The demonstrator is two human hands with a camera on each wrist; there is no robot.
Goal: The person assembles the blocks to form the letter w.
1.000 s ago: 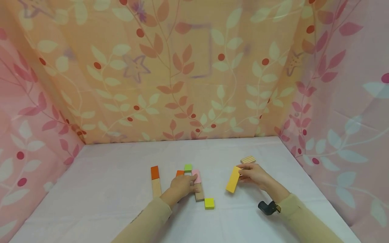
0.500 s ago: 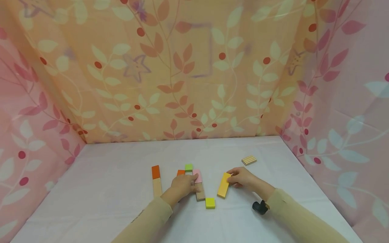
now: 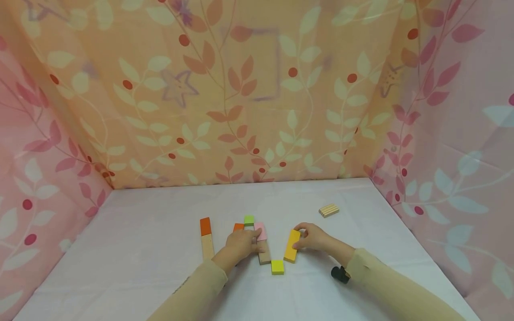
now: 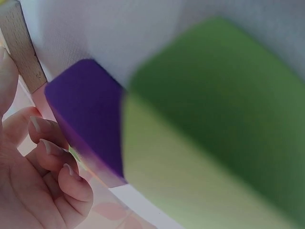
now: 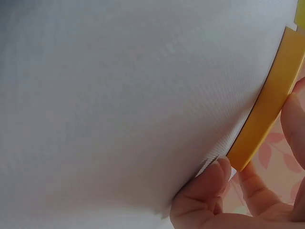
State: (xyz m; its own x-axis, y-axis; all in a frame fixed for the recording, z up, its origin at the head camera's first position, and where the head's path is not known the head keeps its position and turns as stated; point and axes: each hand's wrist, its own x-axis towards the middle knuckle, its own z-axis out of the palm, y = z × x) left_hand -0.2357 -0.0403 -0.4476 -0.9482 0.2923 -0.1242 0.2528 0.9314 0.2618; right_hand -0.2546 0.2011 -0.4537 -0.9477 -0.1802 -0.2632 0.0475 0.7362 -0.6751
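Note:
In the head view my left hand (image 3: 239, 244) lies over the middle blocks, with fingertips at the pink block (image 3: 260, 226) and the plain wooden block (image 3: 263, 258) joined end to end with it. Its other fingers are loosely bent beside a purple block (image 4: 88, 109) in the left wrist view. A green block (image 4: 214, 90) looms near that camera; my left arm hides it in the head view. My right hand (image 3: 315, 237) pinches a long orange-yellow block (image 3: 291, 250) between thumb and fingers. The block's near end is close to a small yellow block (image 3: 277, 267).
An orange block (image 3: 238, 227) and a light green block (image 3: 249, 220) stand beyond my left hand. Further left, a red-orange block (image 3: 205, 226) meets a plain wooden block (image 3: 207, 247). Ridged wooden pieces (image 3: 329, 210) lie back right. Patterned curtains (image 3: 192, 133) surround the white table (image 3: 152, 249).
My right hand has brought the orange-yellow block left and down beside the small yellow block, away from the ridged wooden pieces. My left hand has stayed at the pink and wooden blocks.

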